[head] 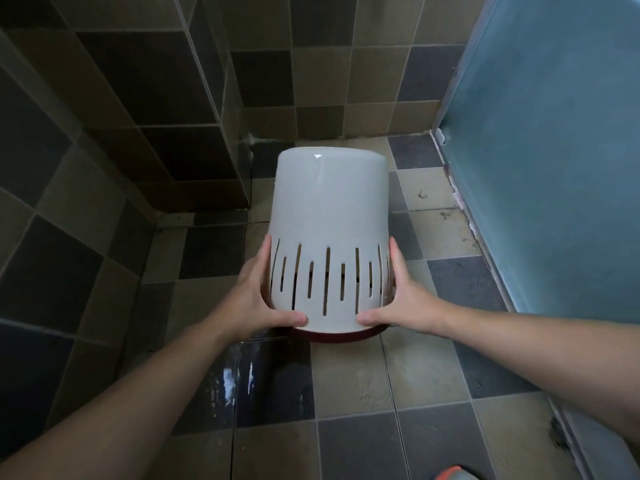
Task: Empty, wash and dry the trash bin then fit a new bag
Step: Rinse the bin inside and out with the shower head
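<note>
I hold the white trash bin [329,216] upside down over the tiled floor [349,379]. My left hand [256,292] and right hand [405,292] grip its slotted sides, thumbs near the dark red rim [332,336].

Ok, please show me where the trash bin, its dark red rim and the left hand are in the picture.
trash bin [329,209]: head view, on its plain grey side wall.
dark red rim [337,336]: head view, on the near lower edge.
left hand [254,303]: head view, on the back of the hand.
</note>
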